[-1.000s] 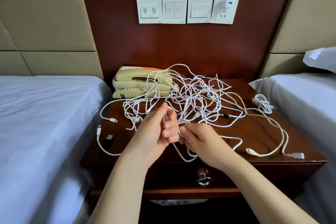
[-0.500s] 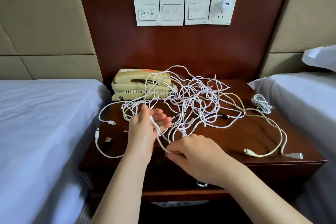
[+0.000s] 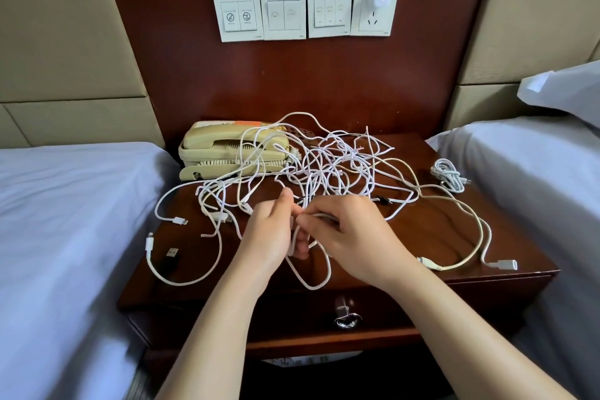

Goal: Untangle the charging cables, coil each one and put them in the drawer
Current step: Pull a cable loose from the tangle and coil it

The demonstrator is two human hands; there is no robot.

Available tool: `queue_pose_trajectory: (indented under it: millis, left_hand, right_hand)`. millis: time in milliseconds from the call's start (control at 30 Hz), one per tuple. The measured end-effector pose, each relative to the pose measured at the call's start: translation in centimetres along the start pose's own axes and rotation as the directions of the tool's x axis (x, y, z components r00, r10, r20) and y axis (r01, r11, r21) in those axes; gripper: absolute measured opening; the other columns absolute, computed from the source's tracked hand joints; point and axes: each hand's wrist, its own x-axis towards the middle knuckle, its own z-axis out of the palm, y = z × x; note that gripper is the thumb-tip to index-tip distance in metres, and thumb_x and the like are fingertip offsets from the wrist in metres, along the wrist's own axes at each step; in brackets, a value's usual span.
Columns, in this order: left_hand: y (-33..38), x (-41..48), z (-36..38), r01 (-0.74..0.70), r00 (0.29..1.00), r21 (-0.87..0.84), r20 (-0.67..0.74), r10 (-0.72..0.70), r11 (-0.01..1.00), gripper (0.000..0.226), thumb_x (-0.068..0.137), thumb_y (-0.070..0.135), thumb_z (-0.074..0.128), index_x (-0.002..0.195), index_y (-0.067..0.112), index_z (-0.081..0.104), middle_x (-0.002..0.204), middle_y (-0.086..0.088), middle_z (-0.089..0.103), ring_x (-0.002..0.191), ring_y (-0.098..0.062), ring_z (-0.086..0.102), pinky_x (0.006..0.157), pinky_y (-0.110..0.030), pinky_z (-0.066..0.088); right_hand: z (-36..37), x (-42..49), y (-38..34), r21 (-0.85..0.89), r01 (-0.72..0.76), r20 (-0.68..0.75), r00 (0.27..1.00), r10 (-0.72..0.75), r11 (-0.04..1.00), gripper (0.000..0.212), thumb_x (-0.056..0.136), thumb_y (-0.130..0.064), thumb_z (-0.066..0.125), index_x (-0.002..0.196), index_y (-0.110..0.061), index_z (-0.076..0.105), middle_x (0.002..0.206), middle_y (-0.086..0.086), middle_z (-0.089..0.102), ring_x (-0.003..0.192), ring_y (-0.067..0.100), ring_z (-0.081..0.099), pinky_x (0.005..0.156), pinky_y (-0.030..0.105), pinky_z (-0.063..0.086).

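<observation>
You've got one white cable pinched in the curled fingers of your left hand and right hand at the desk's six o'clock, its loop drooping beneath them, the cable tangle heaped toward twelve o'clock, the drawer shut.

Glossy wood nightstand, cloth sheets

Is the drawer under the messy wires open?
No, the dark wooden drawer sits shut under the nightstand top, its shiny metal ring handle hanging in front.
</observation>
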Motion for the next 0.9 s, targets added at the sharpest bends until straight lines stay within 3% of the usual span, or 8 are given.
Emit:
queue_pose_trajectory:
  millis: [167, 267, 367, 467, 600, 733, 800, 900]
  left_hand:
    - [0.7, -1.0, 0.4, 0.075, 0.989, -0.046, 0.128, -0.069, 0.996, 0.055, 0.102, 0.036, 0.029, 0.061, 0.007, 0.05, 0.039, 0.0, 0.043, 0.032, -0.013, 0.043, 0.036, -0.02, 0.038]
    - [0.7, -1.3, 0.3, 0.122, 0.963, -0.073, 0.252, -0.101, 0.99, 0.063, 0.101, 0.043, 0.025, 0.055, 0.008, 0.051, 0.042, -0.004, 0.042, 0.033, -0.015, 0.04, 0.035, -0.02, 0.036]
    - [0.7, -1.4, -0.3, 0.194, 0.914, -0.105, 0.38, -0.141, 0.975, 0.066, 0.099, 0.049, 0.021, 0.057, 0.008, 0.05, 0.043, -0.002, 0.039, 0.034, -0.012, 0.035, 0.037, -0.02, 0.032]
    - [0.8, -1.7, -0.6, 0.236, 0.874, -0.136, 0.463, -0.149, 0.962, 0.061, 0.096, 0.053, 0.023, 0.062, 0.007, 0.045, 0.043, 0.003, 0.032, 0.035, -0.009, 0.028, 0.039, -0.019, 0.028]
    - [0.7, -1.8, -1.1, 0.143, 0.869, -0.157, 0.493, -0.048, 0.977, 0.046, 0.088, 0.045, 0.042, 0.055, 0.013, 0.044, 0.045, 0.005, 0.024, 0.035, -0.006, 0.023, 0.038, -0.017, 0.028]
    - [0.5, -1.6, -1.9, 0.107, 0.888, -0.191, 0.459, -0.008, 0.976, 0.045, 0.097, 0.027, 0.039, 0.053, 0.014, 0.041, 0.046, 0.005, 0.022, 0.036, -0.006, 0.021, 0.037, -0.016, 0.027]
    - [0.5, -1.3, -2.6, 0.098, 0.914, -0.225, 0.405, 0.001, 0.969, 0.046, 0.098, 0.026, 0.037, 0.053, 0.015, 0.039, 0.047, 0.005, 0.02, 0.037, -0.006, 0.02, 0.037, -0.017, 0.026]
    - [0.4, -1.0, -3.5, 0.07, 0.938, -0.263, 0.346, 0.026, 0.962, 0.043, 0.093, 0.029, 0.041, 0.052, 0.016, 0.039, 0.049, 0.004, 0.019, 0.038, -0.007, 0.019, 0.037, -0.017, 0.026]
  right_hand:
    - [-0.1, 0.3, 0.7, -0.087, -0.018, -0.075, 0.997, 0.012, 0.996, 0.022, 0.091, -0.028, 0.061, 0.07, -0.02, 0.062, 0.055, -0.01, 0.062, 0.053, 0.007, 0.056, 0.053, 0.017, 0.038]
    - [-0.4, 0.6, 1.3, -0.075, -0.024, -0.078, 0.997, 0.018, 0.997, 0.025, 0.086, -0.034, 0.066, 0.066, -0.022, 0.059, 0.057, -0.001, 0.063, 0.054, 0.014, 0.057, 0.057, 0.037, 0.048]
    - [-0.8, 1.0, 1.7, 0.067, -0.027, -0.036, 0.999, 0.029, 0.997, 0.035, 0.081, -0.036, 0.072, 0.061, -0.011, 0.058, 0.05, 0.002, 0.059, 0.045, 0.013, 0.043, 0.046, 0.03, 0.036]
    - [-1.1, 1.3, 2.2, 0.191, -0.044, -0.057, 0.997, 0.056, 0.981, 0.047, 0.075, -0.043, 0.069, 0.058, -0.003, 0.054, 0.047, 0.003, 0.042, 0.043, 0.007, 0.03, 0.044, 0.021, 0.025]
    - [-1.2, 1.5, 3.1, 0.147, -0.037, -0.048, 0.998, 0.044, 0.988, 0.045, 0.08, -0.046, 0.061, 0.053, -0.013, 0.048, 0.047, -0.001, 0.036, 0.046, 0.007, 0.027, 0.047, 0.021, 0.024]
    - [-2.3, 1.2, 4.0, -0.031, -0.068, -0.087, 0.994, 0.065, 0.997, 0.055, 0.079, -0.062, 0.047, 0.053, -0.014, 0.046, 0.046, -0.007, 0.034, 0.046, 0.007, 0.029, 0.048, 0.023, 0.024]
    - [-3.3, 0.9, 4.5, -0.082, -0.094, -0.108, 0.99, 0.085, 0.992, 0.051, 0.086, -0.054, 0.048, 0.052, -0.018, 0.042, 0.046, -0.007, 0.032, 0.046, 0.009, 0.028, 0.049, 0.025, 0.024]
    - [-4.6, 0.2, 4.9, 0.02, -0.127, -0.124, 0.984, 0.129, 0.992, 0.048, 0.093, -0.034, 0.055, 0.052, -0.016, 0.037, 0.05, -0.007, 0.026, 0.048, 0.01, 0.024, 0.048, 0.023, 0.021]
